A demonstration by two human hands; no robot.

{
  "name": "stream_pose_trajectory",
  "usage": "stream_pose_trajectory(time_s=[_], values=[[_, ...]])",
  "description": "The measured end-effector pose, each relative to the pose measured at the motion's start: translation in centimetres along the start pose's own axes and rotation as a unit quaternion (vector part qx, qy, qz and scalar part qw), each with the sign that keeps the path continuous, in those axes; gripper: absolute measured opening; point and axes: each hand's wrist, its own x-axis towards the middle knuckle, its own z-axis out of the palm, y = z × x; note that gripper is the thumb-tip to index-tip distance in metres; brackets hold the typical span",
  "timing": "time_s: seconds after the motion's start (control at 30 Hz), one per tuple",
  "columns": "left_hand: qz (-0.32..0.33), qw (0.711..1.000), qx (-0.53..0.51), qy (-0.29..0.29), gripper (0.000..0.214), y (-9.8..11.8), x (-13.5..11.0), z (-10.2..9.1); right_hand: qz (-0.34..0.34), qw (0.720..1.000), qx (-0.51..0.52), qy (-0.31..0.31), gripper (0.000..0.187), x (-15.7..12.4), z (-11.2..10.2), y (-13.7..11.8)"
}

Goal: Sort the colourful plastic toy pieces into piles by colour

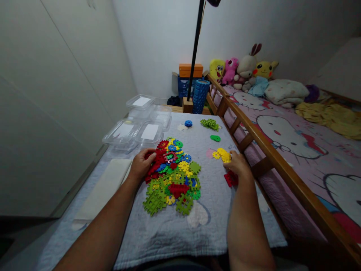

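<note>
A heap of flat plastic interlocking pieces (173, 173) in red, green, yellow and blue lies on a pale grey quilt (203, 226). My left hand (142, 163) rests on the heap's left edge, fingers curled over red pieces. My right hand (238, 163) is at the right, fingers closed at a small group of yellow pieces (222, 154); what it grips is hidden. Red pieces (231, 178) lie just under that hand. Sorted apart farther back are green pieces (210, 123), one green piece (215, 138) and a blue piece (188, 123).
Several clear plastic lidded boxes (141, 126) stand at the back left. A wooden bed rail (262, 150) runs along the right, with a patterned bedsheet and plush toys (242, 69) beyond. A black pole (195, 49), blue roller (200, 96) and orange box (191, 70) stand behind.
</note>
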Motion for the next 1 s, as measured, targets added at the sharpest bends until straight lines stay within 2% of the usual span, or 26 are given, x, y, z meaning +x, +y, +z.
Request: stream_pose_trajectory(time_s=[0.13, 0.23, 0.5, 0.8, 0.9, 1.0], values=[[-0.001, 1.0, 0.004, 0.0, 0.041, 0.1, 0.0, 0.0, 0.035, 0.999, -0.014, -0.034, 0.073, -0.2, 0.1, -1.0], [0.0, 1.0, 0.006, -0.002, 0.041, -0.1, 0.0, 0.0, 0.035, 0.999, 0.021, -0.025, 0.072, -0.2, 0.1, -1.6], [-0.004, 1.0, -0.001, -0.001, 0.042, -0.2, 0.0, 0.1, 0.011, 0.992, 0.113, 0.054, 0.053, 0.8, 0.6, -1.7], [-0.007, 1.0, 0.002, -0.002, 0.045, 0.4, -0.1, 0.0, -0.01, 0.954, 0.258, 0.152, 0.039, 1.6, 0.9, -2.0], [-0.005, 1.0, 0.005, -0.003, 0.045, 0.5, -0.1, 0.0, -0.013, 0.951, 0.261, 0.166, 0.037, 1.7, 1.0, -2.1], [-0.002, 1.0, 0.007, 0.0, 0.044, 0.5, -0.1, 0.0, -0.023, 0.961, 0.219, 0.166, 0.036, 1.6, 1.1, -1.6]])
